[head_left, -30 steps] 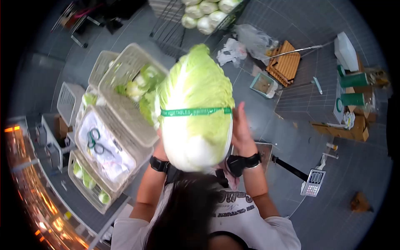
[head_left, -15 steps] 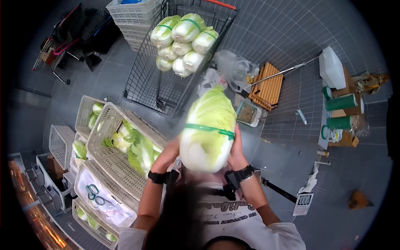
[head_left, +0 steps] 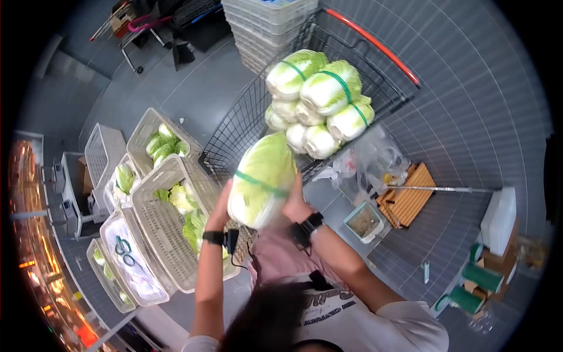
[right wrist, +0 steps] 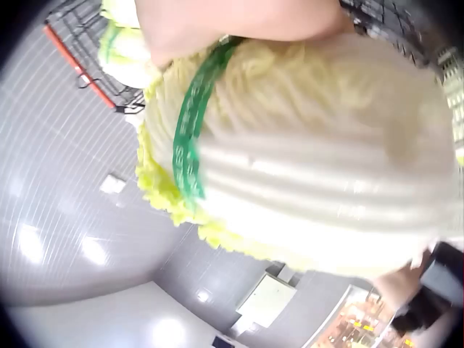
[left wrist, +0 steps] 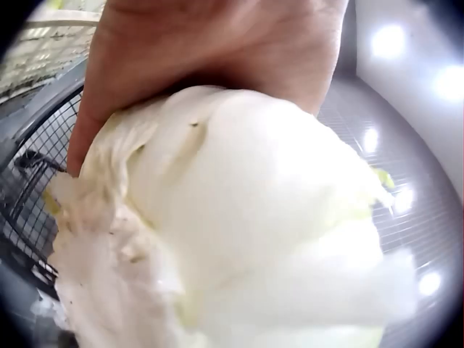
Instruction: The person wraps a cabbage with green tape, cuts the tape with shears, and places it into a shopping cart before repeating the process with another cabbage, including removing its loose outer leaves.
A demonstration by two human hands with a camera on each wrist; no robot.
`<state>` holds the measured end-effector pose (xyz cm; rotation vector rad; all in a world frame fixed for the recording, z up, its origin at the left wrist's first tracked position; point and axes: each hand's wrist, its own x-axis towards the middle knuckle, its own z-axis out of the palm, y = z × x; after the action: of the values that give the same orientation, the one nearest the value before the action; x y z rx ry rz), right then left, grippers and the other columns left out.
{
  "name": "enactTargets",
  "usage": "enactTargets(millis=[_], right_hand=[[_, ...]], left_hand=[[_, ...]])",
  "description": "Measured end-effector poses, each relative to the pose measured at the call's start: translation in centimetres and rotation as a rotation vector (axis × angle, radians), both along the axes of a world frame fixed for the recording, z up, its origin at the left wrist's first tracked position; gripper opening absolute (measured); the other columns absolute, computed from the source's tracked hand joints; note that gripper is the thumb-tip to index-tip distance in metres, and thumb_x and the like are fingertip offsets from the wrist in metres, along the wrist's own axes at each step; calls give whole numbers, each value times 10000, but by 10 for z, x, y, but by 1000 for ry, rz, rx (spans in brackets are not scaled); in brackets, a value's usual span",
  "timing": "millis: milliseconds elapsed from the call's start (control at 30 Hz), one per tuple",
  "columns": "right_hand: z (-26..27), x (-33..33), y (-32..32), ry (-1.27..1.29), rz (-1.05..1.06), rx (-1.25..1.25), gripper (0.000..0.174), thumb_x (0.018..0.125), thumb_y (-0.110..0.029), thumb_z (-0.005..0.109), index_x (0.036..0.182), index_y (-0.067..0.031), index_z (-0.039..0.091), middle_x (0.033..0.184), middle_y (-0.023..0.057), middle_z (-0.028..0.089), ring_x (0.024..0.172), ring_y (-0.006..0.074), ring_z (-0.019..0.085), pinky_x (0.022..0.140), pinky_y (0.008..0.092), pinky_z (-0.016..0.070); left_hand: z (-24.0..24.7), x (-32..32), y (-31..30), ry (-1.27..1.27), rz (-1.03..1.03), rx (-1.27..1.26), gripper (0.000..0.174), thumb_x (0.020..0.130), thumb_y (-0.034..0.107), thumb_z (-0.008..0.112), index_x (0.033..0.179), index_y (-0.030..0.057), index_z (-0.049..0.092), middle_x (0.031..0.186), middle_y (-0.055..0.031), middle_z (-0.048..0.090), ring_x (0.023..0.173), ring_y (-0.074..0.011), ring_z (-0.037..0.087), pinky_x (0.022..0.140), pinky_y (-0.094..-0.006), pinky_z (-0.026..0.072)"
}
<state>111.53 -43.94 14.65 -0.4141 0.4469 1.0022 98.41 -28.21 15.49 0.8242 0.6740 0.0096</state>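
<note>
Supporting a banded cabbage (head_left: 246, 202) from both sides: left hand (head_left: 220, 206) and right hand (head_left: 297, 206) curve round it, tips mostly hidden, raised near the cart (head_left: 375, 42) of stacked cabbages (head_left: 325, 91). Even pressure, without tugging the green band (head_left: 261, 183), should spare the leaves (head_left: 268, 154).

Head view high, facing forward-down; wrist views close on cabbage (head_left: 264, 166); all share cart (head_left: 236, 127).

Gray tiled wall (head_left: 475, 105), gray floor (head_left: 190, 88), pale ceiling (right wrist: 94, 322), bright white light (right wrist: 168, 333)
</note>
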Motion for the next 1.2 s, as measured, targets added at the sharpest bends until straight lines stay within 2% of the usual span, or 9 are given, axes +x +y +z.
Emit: enactTargets(millis=[233,367,567,600,733,867,1000,1133,1200], right_hand=[[-135,77,103,6,45,-139,601,918,-569,309,1266,-120,507,1248,107,558,1132,302,536,981,442,435],[-194,109,144,239,-46,-55,696,890,-605,271,1313,-98,492,1284,153,542,1158,360,523,991,482,428],[-298,123,167,214,48,-370,663,886,-585,320,1298,-96,496,1296,127,531,1159,328,518,985,467,433],[-348,119,155,284,100,-212,650,894,-582,334,1289,-92,495,1291,105,534,1144,302,527,973,451,442],[-361,131,174,247,121,-276,621,910,-563,355,1287,-89,494,1267,92,549,1127,281,539,966,430,446],[-388,130,180,230,180,-348,576,921,-522,377,1281,-88,496,1258,87,553,1128,273,538,960,424,449],[-412,123,167,148,238,-434,532,931,-480,399,1275,-87,498,1249,83,557,1129,264,536,955,417,451],[-424,115,150,-306,391,-551,488,942,-438,421,1270,-86,499,1240,78,560,1130,256,535,949,411,453],[-418,116,148,-236,389,-600,466,947,-417,433,1267,-85,500,1235,76,562,1130,252,535,947,408,455]], left_hand=[[-56,110,106,214,-109,-103,584,969,514,392,1305,50,500,1242,-105,592,1074,-183,604,935,-307,481],[-181,147,155,156,-245,-6,531,974,484,412,1269,59,532,1205,-55,607,1048,-161,592,916,-304,470],[-338,120,158,363,14,52,476,988,433,386,1216,54,562,1127,-68,634,980,-156,597,861,-283,468],[-354,114,156,385,93,70,456,985,413,395,1188,45,573,1107,-69,638,955,-161,600,844,-287,467],[-372,113,155,579,383,52,397,968,343,419,1117,21,597,1072,-74,645,923,-180,610,826,-302,474],[-418,88,133,269,779,-83,397,980,352,414,1162,38,574,1112,-71,631,1028,-208,593,903,-330,475],[-397,108,116,320,1224,106,360,965,335,435,1179,63,534,1199,-90,582,1116,-230,539,991,-379,411],[-380,117,98,418,1548,-14,297,934,300,474,1131,87,543,1163,-89,579,1110,-249,523,1002,-393,397],[-377,122,94,393,1635,-180,314,952,299,429,1142,73,536,1146,-75,572,1098,-231,511,1018,-384,370]])
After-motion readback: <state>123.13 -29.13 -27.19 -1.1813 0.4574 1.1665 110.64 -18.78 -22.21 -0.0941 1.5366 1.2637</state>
